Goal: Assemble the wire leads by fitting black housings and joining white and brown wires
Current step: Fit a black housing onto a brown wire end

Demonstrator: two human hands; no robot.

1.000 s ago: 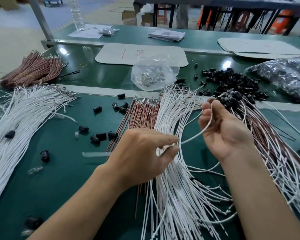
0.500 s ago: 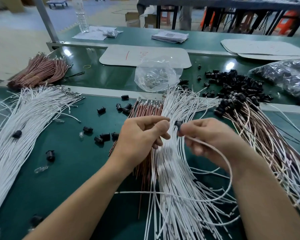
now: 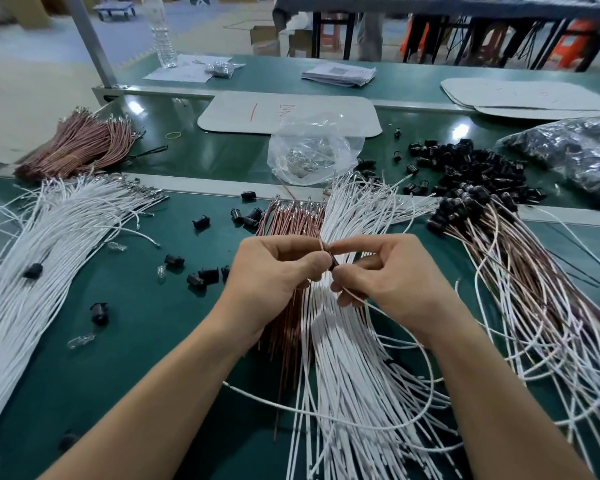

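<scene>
My two hands meet above the middle bundles. My right hand (image 3: 388,278) pinches a small black housing (image 3: 334,265) with a white wire (image 3: 426,375) looping down from it. My left hand (image 3: 274,275) pinches a thin brown wire (image 3: 323,244) whose end stands right at the housing. Beneath the hands lie a bundle of brown wires (image 3: 288,223) and a wide bundle of white wires (image 3: 347,375). A heap of loose black housings (image 3: 465,168) sits at the back right. Finished leads with housings (image 3: 534,289) fan out on the right.
More white wires (image 3: 49,244) spread over the left of the green table (image 3: 136,358), with scattered black housings (image 3: 201,275) between. A brown wire bundle (image 3: 80,147) lies at the far left. A clear plastic bag (image 3: 309,150) and a dark bag (image 3: 575,154) sit behind.
My left hand has picked a brown wire and brought it to the housing. My right hand has come in closer, still holding the housing and white wire.
</scene>
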